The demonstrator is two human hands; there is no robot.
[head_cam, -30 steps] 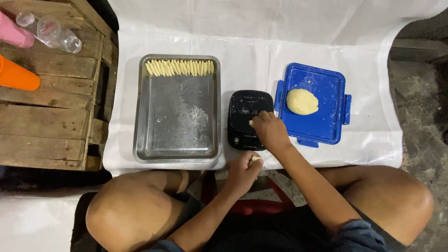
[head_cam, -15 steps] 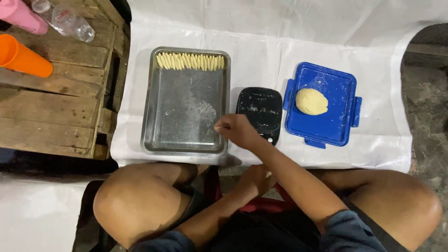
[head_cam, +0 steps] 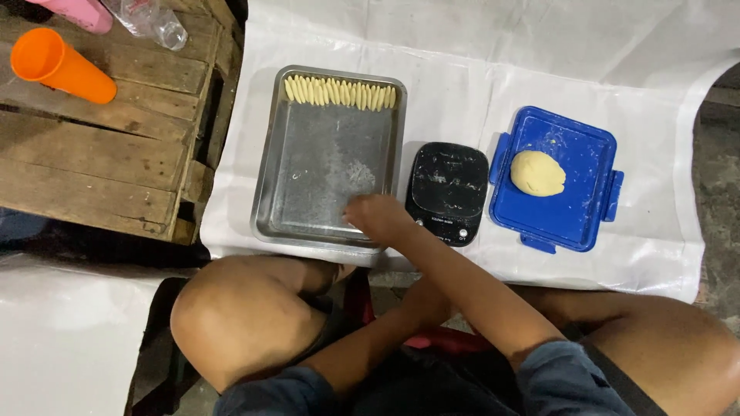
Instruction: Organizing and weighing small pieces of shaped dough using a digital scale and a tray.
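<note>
Oddly, left hand (head_cam: 422, 304) hidden behind right forearm (head_cam: 470, 289)

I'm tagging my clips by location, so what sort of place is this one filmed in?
Probably an informal, floor-level food-prep spot, not a fitted kitchen. A white plastic sheet is spread on the ground, holding a metal tray with a row of dough sticks and a black kitchen scale, beside a rough wooden pallet.

A white woven plastic sheet (head_cam: 493, 77) covers the ground, creased and evenly lit from above. Left of the fingers stands a weathered wooden pallet (head_cam: 100, 154) of rough brown planks. Far right of them, bare dark floor (head_cam: 721, 177) shows past the sheet's edge.
</note>
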